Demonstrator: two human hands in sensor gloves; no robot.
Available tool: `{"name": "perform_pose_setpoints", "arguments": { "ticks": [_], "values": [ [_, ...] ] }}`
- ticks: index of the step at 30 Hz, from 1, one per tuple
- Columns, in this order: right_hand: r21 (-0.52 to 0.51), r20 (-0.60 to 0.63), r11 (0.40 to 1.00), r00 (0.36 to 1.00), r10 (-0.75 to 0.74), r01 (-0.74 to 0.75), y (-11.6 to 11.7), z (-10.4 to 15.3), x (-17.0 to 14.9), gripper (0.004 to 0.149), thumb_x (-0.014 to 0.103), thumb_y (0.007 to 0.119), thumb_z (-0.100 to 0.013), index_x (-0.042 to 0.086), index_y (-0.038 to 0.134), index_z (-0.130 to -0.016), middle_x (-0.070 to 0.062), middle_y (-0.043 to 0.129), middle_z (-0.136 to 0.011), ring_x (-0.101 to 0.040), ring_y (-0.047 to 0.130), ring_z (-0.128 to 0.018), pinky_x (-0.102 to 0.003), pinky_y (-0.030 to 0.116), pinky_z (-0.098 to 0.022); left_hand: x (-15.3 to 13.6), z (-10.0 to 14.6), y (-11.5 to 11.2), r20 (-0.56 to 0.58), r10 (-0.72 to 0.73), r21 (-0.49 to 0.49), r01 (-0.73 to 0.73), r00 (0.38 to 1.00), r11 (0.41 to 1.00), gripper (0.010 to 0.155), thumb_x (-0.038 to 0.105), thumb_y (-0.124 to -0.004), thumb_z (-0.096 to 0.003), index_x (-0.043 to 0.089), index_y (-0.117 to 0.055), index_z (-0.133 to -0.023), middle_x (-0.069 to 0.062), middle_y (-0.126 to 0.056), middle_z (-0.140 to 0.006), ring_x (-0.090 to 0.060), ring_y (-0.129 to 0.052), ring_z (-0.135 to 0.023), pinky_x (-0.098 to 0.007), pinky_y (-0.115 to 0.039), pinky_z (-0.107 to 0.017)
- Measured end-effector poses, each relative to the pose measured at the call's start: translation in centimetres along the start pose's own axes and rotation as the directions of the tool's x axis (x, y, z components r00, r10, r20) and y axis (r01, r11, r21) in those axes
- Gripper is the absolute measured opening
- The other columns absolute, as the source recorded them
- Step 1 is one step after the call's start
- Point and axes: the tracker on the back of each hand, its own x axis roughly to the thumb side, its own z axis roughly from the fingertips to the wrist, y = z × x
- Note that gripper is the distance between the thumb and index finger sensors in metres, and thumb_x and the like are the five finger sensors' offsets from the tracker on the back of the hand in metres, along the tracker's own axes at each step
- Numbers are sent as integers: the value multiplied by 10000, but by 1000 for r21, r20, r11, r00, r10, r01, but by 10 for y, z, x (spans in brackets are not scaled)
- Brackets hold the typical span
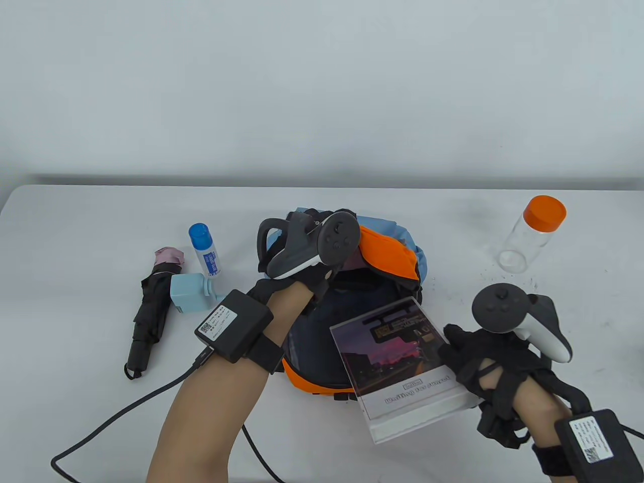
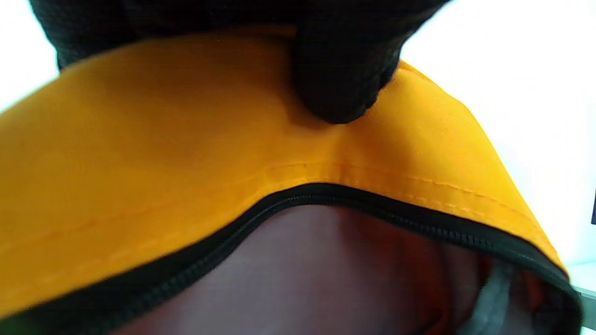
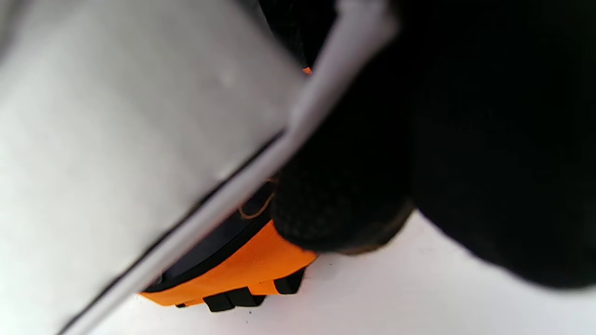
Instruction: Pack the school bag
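**Book at the mouth of the bag, flap held back**

The school bag [image 1: 352, 322] lies flat on the worktop [image 1: 453, 226], its mouth open. The left hand [image 1: 302, 261] pinches the orange flap [image 1: 390, 254] at the far side of the bag and holds it up; the left wrist view shows a gloved fingertip [image 2: 340, 93] curled over the orange cloth just above the black zip [image 2: 372, 204]. The right hand [image 1: 483, 362] grips the book [image 1: 397, 362] by its right edge, fingers closed on it, and the book sits tilted over the near right side of the bag, not yet inside.

The bag looks soft and floppy: the mouth will likely sag shut unless the flap is kept lifted. The book looks stiff and fairly light, with a glossy cover that may slip, so a firm pinch on one edge, thumb above and fingers beneath, suits it, leading with the free corner.

Left of the bag lie a folded umbrella [image 1: 151, 312], a pale blue box [image 1: 188, 294] and a blue-capped tube [image 1: 205, 249]; right of the bag, well apart, a clear orange-capped bottle [image 1: 533, 234].
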Motion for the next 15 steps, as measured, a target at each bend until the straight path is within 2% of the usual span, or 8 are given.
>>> {"name": "perform_pose_setpoints", "arguments": {
  "ticks": [6, 9, 12, 15],
  "values": [
    [-43, -58, 999, 998, -31, 28, 19, -53, -5, 661, 317, 715, -455, -96, 590, -955, -342, 1011, -633, -262, 1168, -169, -364, 1061, -5, 7, 9, 2, 33, -5, -13, 6, 999, 1000, 431, 304, -803, -550, 153, -901, -942, -103, -1071, -817, -436, -1055, -773, -666, -833, -640],
    [-114, -67, 990, 993, -94, 86, 26, -73, -7, 662, 323, 709, -447, -91, 602, -951, -333, 1000, -659, -266, 1150, -126, -364, 1029, 26, 10, 12, 4, 53, -17, -16, 18, 998, 1000, 430, 301, -802, -547, 164, -899, -944, -105, -1069, -823, -441, -1050, -782, -669, -829, -643],
    [-181, -67, 959, 970, -233, 218, 32, -82, -10, 684, 364, 737, -434, -47, 608, -965, -408, 867, -794, -267, 1132, -123, -368, 1010, 27, 11, 14, 3, 57, -27, -17, 28, 998, 999, 430, 304, -801, -547, 171, -900, -944, -99, -1068, -826, -436, -1050, -785, -668, -830, -644],
    [-133, -31, 944, 951, -308, 302, 35, -83, -10, 856, 528, 763, -416, -29, 502, -1011, -448, 654, -923, -287, 1098, -261, -394, 1003, -88, 7, 16, 2, 49, -19, -23, 21, 999, 1000, 430, 303, -801, -547, 169, -900, -944, -101, -1068, -826, -439, -1049, -785, -670, -829, -643]
  ]
}}
